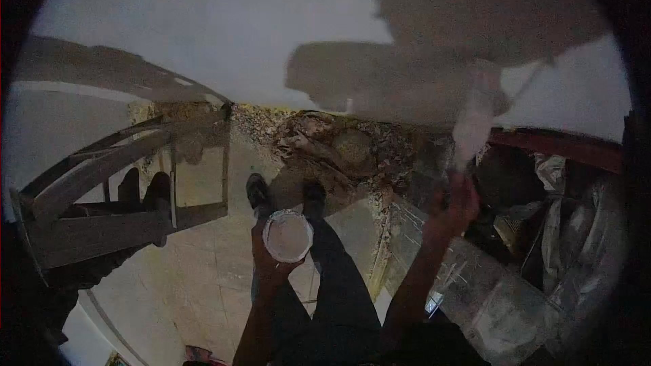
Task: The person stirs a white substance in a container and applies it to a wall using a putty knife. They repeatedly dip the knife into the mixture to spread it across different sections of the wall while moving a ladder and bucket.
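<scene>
My left hand [272, 268] is wrapped round a small round paint tub [287, 236], held in front of my legs. Pale paint fills the inside, and its rim is smeared white. On the right, my raised right hand [460, 200] grips a paintbrush [472, 125] with its pale head pointing up at the wall. Motion blurs the brush, so I cannot tell whether its tip touches the wall. Behind it the white wall [224, 34] carries a large darker grey-brown patch [380, 74] with ragged edges.
Crumbled debris and crumpled sheeting [319, 146] lie along the wall's foot. A dark wooden frame [108, 196] stands at the left. On the right are a grey slab-like surface [502, 305], draped plastic sheeting [576, 244] and a reddish beam [563, 149]. My shoes [258, 191] stand on light floor tiles.
</scene>
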Demonstrator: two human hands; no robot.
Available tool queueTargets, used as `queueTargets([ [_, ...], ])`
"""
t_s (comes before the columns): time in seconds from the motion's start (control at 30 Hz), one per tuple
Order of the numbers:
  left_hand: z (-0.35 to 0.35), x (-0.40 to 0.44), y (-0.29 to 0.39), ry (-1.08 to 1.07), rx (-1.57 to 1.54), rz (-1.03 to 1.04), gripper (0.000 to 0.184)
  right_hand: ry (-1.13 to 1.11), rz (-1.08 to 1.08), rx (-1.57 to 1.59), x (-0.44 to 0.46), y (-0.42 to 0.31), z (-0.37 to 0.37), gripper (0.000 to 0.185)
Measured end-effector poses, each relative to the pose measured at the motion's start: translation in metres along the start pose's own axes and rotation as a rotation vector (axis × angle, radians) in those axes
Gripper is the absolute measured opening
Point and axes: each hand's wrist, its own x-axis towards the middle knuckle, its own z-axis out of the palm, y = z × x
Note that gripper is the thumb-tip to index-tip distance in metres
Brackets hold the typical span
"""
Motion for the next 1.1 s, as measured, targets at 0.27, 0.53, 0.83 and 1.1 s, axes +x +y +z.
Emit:
queueTargets([
  [0.27,-0.002,-0.006,-0.008,0.003,0.111,0.01,0.091,-0.091,0.457,-0.296,0.074,0.207,0.013,0.052],
  [0.53,-0.008,-0.005,0.006,0.003,0.33,0.046,0.094,-0.195,0.235,0.017,0.039,0.109,0.008,0.03],
  [0.83,-0.009,-0.008,-0.004,0.041,0.263,0.027,0.097,-0.217,0.05,-0.048,0.004,-0.025,-0.027,0.019],
  [1.1,-0.028,-0.006,0.015,0.093,0.163,-0.002,0.095,-0.098,0.133,-0.243,0.002,0.011,-0.038,0.027],
])
